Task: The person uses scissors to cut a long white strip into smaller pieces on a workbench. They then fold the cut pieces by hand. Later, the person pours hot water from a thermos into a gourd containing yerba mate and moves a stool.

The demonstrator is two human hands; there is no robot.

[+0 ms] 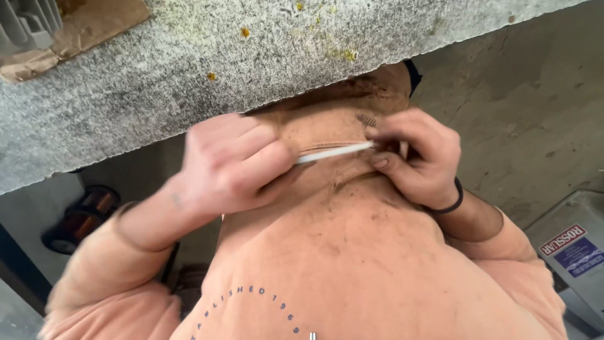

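Note:
My left hand (229, 165) is closed around one end of a thin white rod-like piece (333, 152), held level in front of my body. My right hand (418, 157) pinches the other end with its fingertips; a black band circles that wrist. Both hands hover over the stained hem of my peach sweatshirt (340, 258), just below the edge of a speckled grey stone bench top (189, 69). What the white piece is exactly I cannot make out; my left hand is blurred.
Cardboard (94, 31) and a grey finned metal part (28, 22) lie on the bench at top left. A copper wire spool (82, 217) sits on the floor at left. A grey box with labels (572, 249) stands at lower right on concrete floor.

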